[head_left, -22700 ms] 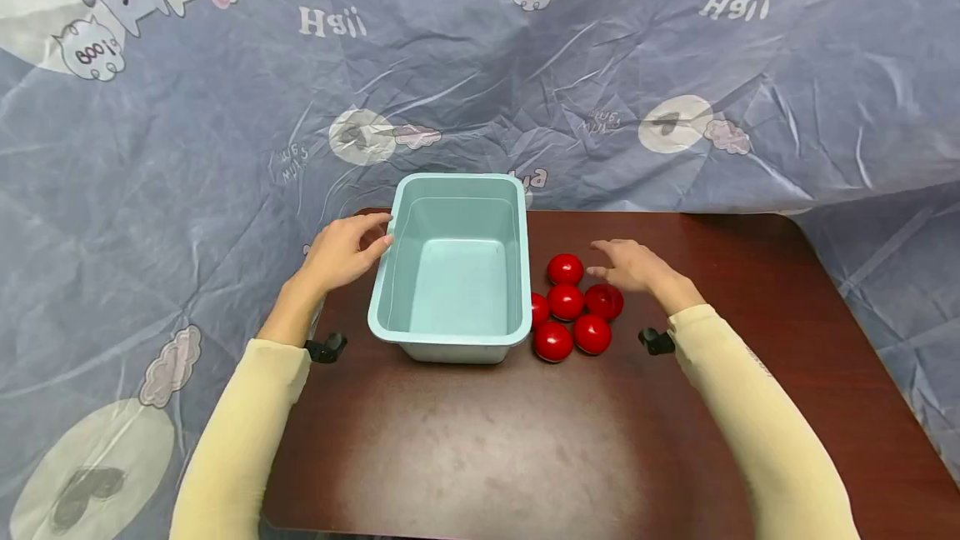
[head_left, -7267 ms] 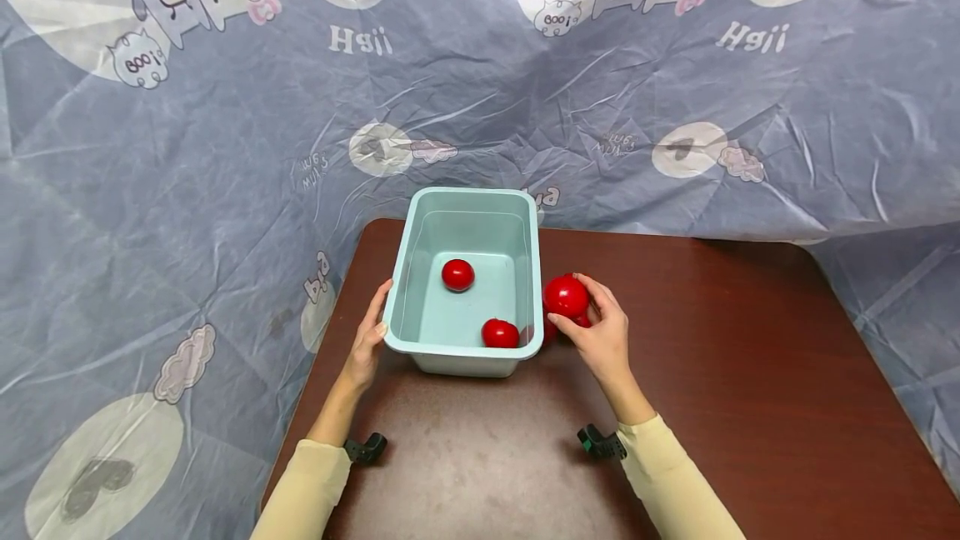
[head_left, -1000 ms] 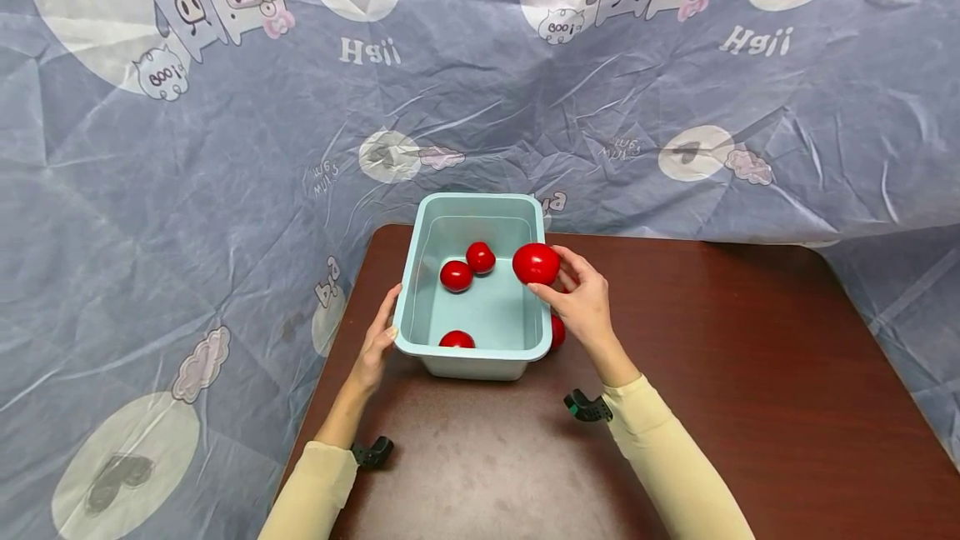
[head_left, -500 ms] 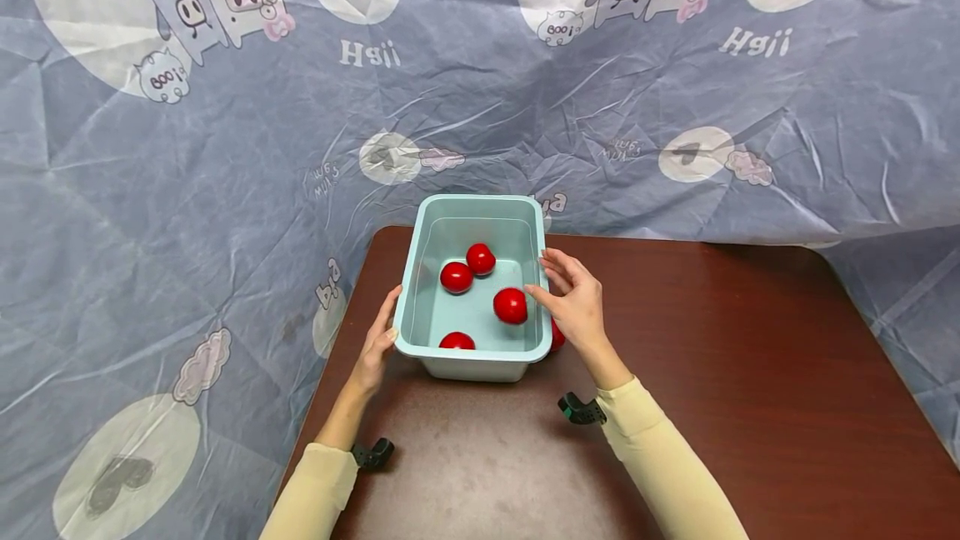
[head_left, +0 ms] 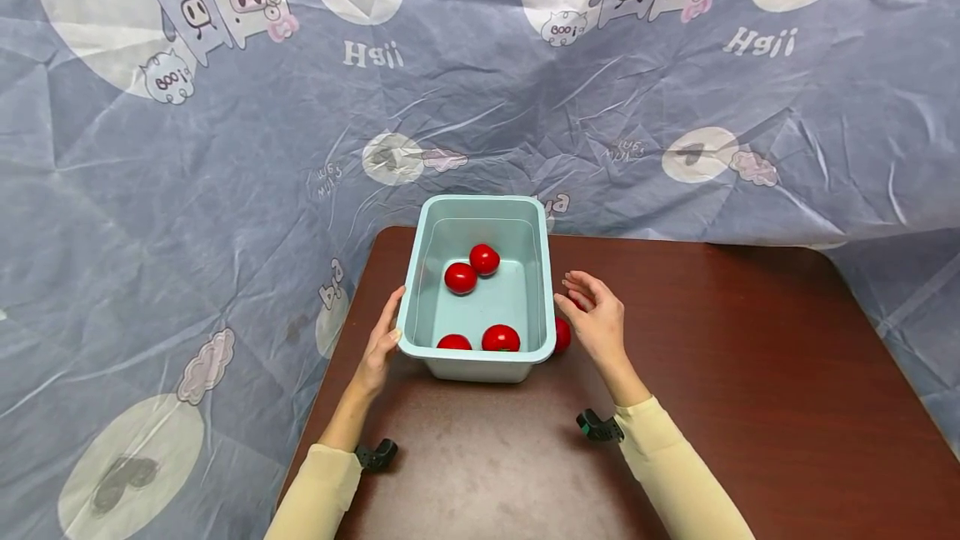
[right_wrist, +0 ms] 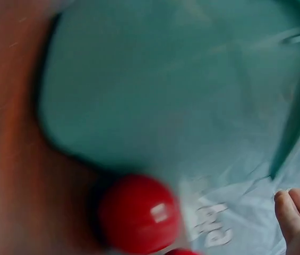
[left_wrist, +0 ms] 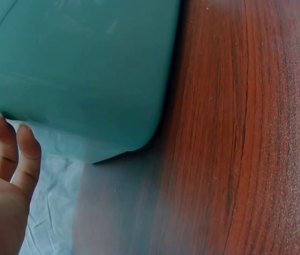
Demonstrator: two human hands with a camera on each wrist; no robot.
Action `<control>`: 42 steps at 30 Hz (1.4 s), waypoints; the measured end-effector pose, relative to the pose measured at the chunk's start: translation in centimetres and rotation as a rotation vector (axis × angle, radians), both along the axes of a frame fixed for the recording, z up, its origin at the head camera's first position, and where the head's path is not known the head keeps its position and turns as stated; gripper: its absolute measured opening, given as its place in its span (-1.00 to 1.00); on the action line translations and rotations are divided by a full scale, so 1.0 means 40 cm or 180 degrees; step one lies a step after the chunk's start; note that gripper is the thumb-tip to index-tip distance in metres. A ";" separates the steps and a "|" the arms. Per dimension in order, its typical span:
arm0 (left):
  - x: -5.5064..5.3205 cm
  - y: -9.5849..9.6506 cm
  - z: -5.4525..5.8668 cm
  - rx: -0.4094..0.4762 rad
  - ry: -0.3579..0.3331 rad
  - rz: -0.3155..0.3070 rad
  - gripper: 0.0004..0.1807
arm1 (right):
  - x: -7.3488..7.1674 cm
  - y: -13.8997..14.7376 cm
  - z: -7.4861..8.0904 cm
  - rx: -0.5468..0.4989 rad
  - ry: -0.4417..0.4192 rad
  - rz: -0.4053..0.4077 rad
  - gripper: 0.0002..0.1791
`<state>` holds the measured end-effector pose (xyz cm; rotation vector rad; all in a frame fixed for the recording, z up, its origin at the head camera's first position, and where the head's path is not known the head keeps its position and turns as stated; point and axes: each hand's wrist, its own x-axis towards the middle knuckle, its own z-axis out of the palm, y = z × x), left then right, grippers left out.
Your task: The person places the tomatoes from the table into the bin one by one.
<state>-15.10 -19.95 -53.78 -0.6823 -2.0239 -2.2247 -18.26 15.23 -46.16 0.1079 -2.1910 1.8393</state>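
Note:
A pale blue-green plastic bin (head_left: 485,355) stands on the table with several shiny red tomatoes inside: one (head_left: 461,278) and another (head_left: 484,259) towards the back, one (head_left: 500,337) and one (head_left: 453,342) by the near wall, partly hidden by the rim. My left hand (head_left: 380,348) holds the bin's left rim, thumb on its edge and fingers along the outside. My right hand (head_left: 597,319) is just right of the bin, fingers loosely bent, holding nothing. Below it a tomato (right_wrist: 139,213) rests against the bin's outer wall, with a second one (right_wrist: 181,252) barely showing beside it.
The dark reddish-brown table (head_left: 735,373) extends to the right of the bin and towards me. A printed grey-blue cloth (head_left: 480,107) hangs behind the table and along its left side. A black band (head_left: 600,426) is on each wrist.
My right hand has let go of a tomato over the bin and moved back right, outside the rim. That tomato now lies by the near wall. The left hand stays on the rim.

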 end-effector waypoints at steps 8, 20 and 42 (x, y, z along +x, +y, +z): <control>-0.003 -0.001 0.004 -0.0006 0.0028 -0.0019 -0.22 | -0.007 0.054 -0.169 0.0458 -0.0305 0.0036 -0.40; -0.006 -0.002 -0.007 0.0008 0.0006 -0.0060 -0.22 | -0.009 0.064 -0.282 0.0897 -0.0285 0.0182 -0.22; -0.005 -0.002 -0.005 0.0013 0.0040 -0.0050 -0.24 | -0.016 0.070 -0.270 0.1285 -0.0298 -0.0054 -0.25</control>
